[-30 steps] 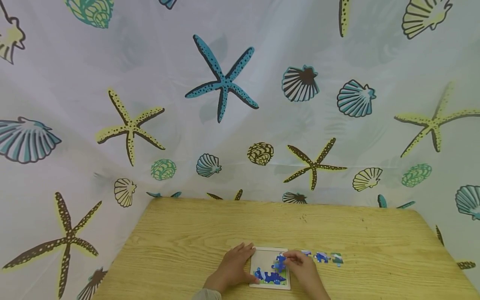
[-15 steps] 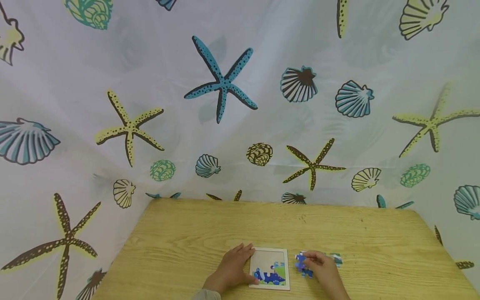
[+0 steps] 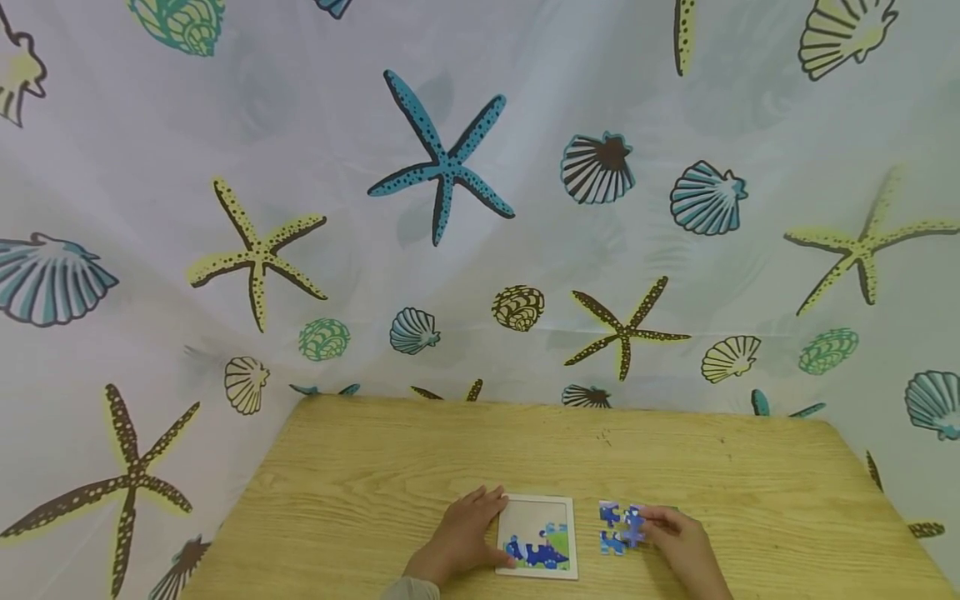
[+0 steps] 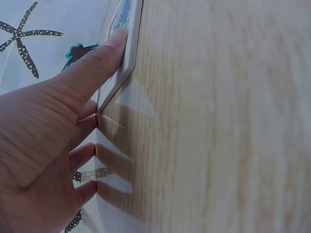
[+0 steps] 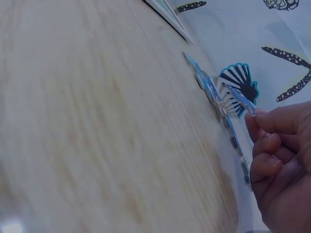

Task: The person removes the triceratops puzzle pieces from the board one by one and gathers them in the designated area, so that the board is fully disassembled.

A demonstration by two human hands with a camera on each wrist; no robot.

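A square wooden puzzle tray (image 3: pixel 575 537) lies on the table, its lower part filled with blue and green pieces (image 3: pixel 546 553) and its upper part bare. My left hand (image 3: pixel 463 533) rests along the tray's left side, fingers spread. In the left wrist view its thumb (image 4: pixel 99 60) presses on the rim. To the right of the tray, my right hand (image 3: pixel 678 537) pinches a blue puzzle piece (image 3: pixel 633 527) between thumb and index finger. The right wrist view has this piece (image 5: pixel 241 98) tilted just above the loose ones. Two loose blue pieces (image 3: pixel 609 514) show beside it.
The wood-grain table (image 3: pixel 375 467) runs back to a white curtain (image 3: pixel 337 167) printed with starfish and shells. More loose pieces (image 5: pixel 233 141) line up on the table beside the right hand, partly hidden by it in the head view.
My right hand has moved right, from over the tray to the loose pieces. A blue piece from the tray area now lies among the loose ones. The left hand stays put.
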